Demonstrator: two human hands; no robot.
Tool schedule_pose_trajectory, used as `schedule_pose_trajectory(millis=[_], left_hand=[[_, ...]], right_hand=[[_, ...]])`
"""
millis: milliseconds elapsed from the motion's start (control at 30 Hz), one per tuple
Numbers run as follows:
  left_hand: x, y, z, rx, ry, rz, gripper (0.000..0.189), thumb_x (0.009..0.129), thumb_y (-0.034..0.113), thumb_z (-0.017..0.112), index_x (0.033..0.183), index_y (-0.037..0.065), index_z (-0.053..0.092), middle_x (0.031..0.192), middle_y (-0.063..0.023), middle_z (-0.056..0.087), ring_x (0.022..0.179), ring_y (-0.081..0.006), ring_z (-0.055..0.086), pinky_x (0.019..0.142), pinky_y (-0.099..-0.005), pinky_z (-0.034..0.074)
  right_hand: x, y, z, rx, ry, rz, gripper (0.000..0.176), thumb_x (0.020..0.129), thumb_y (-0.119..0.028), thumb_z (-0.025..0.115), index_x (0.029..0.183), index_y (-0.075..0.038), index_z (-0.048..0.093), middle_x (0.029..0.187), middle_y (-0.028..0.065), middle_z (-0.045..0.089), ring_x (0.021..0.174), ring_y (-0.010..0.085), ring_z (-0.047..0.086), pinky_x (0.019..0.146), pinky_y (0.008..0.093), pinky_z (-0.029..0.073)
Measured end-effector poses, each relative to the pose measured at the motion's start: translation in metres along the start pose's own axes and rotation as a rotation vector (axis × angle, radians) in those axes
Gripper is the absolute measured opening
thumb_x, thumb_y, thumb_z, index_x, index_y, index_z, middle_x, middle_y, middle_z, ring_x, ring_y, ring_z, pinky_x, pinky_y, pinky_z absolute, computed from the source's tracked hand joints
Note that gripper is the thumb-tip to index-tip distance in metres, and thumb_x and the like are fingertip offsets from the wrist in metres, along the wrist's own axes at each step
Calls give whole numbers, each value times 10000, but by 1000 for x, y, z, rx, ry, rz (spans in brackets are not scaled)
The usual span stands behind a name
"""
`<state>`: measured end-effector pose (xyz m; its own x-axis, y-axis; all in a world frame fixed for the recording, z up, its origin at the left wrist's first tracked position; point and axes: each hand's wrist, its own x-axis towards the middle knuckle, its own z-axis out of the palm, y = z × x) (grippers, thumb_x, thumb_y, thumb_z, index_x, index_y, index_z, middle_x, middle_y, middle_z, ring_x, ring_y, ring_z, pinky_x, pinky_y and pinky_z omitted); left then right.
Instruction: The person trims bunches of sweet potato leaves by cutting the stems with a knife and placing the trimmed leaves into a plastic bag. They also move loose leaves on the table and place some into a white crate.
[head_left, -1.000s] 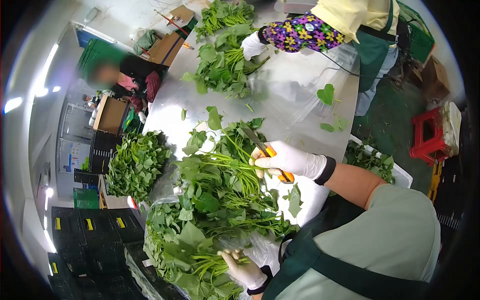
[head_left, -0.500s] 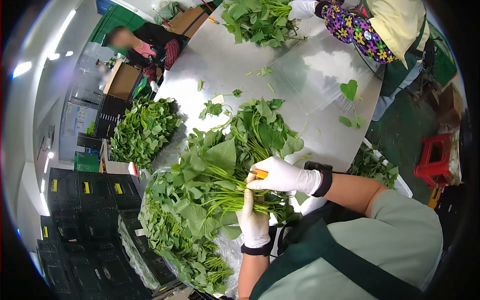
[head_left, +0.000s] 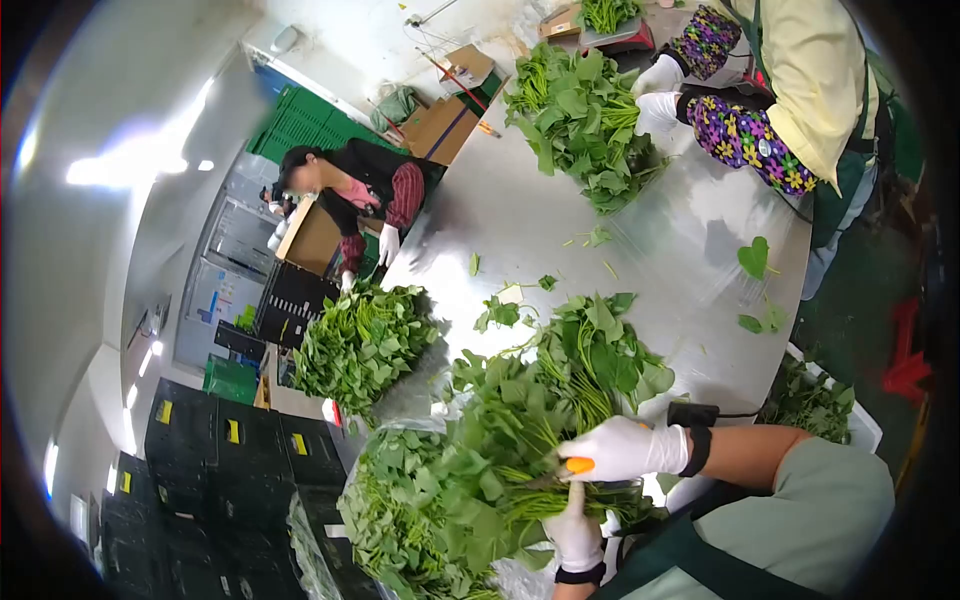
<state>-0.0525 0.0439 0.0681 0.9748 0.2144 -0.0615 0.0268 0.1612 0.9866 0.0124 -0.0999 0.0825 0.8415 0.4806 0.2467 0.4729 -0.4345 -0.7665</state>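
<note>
My left hand (head_left: 575,535), in a white glove, is closed around the stems of a bunch of leafy greens (head_left: 505,430), with the thumb on top. Just above it, my gloved right hand (head_left: 622,449) is closed on a small orange-handled knife (head_left: 579,465). Its dark blade appears to lie across the stems, partly hidden among them. The bunch's leaves point to the upper left and its stem ends to the lower right. Behind my right hand, another pile of greens (head_left: 600,345) rests on the metal table (head_left: 690,290).
More greens (head_left: 390,490) lie in clear plastic on the left, with another heap (head_left: 365,345) beyond. Across the table a co-worker's gloved hands (head_left: 657,105) touch a large bunch (head_left: 575,110). Another person (head_left: 375,190) stands at the far left. Black crates (head_left: 180,470) are stacked at left.
The view has shifted up and left, so things appear lower and further right. My right hand has turned over the stems. The far-left person's hands now reach the heap there.
</note>
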Motion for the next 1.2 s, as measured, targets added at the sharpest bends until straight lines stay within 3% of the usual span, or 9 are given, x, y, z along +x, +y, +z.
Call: schedule_pose_trajectory(millis=[267,367,500,633,700,767,833,900,1200], left_hand=[[3,-1,-16,21,65,-151,327,854,-16,629,1160,-31,513,1101,-95,589,938,-177,573,861,-304,459],[9,-2,-17,34,16,-163,211,850,-12,635,1052,-19,575,1014,-83,612,903,-169,574,840,-290,453],[7,12,-8,119,-62,-144,225,848,-9,625,1067,-19,570,1002,-73,607,875,-157,569,808,-269,450],[9,-1,-17,-59,58,-187,247,871,39,611,1110,20,552,1002,-53,600,902,-148,572,795,-288,470],[11,3,-21,-223,8,-245,246,897,62,592,1138,53,543,1020,-44,616,898,-156,588,800,-296,484],[10,9,-24,-282,-21,-274,229,897,56,594,1114,39,522,1032,-45,588,907,-158,570,831,-300,472],[3,15,-19,-291,-7,-247,237,895,62,600,1117,37,519,1042,-51,582,912,-159,565,841,-306,468],[-5,22,-11,-301,-19,-241,236,897,57,596,1118,35,515,1046,-55,579,914,-162,563,845,-306,466],[-24,24,-14,-388,-103,-288,256,897,2,569,1132,24,472,1043,-81,548,922,-195,578,801,-327,505]], right_hand=[[-17,16,30,85,129,-20,184,843,-286,602,936,-128,596,700,91,631,595,309,624,511,397,482],[-17,11,29,140,224,12,162,826,-259,638,902,-121,600,662,92,611,573,312,610,505,398,475],[-17,15,32,133,279,-6,146,829,-248,625,843,-107,590,657,116,596,583,337,600,514,411,462],[-24,13,21,262,-65,-69,206,839,-293,606,829,-90,579,658,160,586,622,375,592,561,435,462],[-34,15,23,375,-73,-62,262,835,-350,619,844,-89,598,670,161,601,618,362,600,562,423,464],[-43,7,-10,406,-271,128,344,818,-431,633,865,-90,617,688,156,618,626,349,610,575,416,469],[-51,8,-18,141,-165,168,392,801,-474,636,883,-91,625,705,147,629,658,351,623,603,407,482],[-52,8,-16,110,32,124,314,801,-369,686,947,-95,642,708,140,632,631,322,626,564,368,478],[-5,-32,-18,324,183,75,290,786,-279,688,1002,-93,633,804,146,665,722,324,659,658,357,520]])
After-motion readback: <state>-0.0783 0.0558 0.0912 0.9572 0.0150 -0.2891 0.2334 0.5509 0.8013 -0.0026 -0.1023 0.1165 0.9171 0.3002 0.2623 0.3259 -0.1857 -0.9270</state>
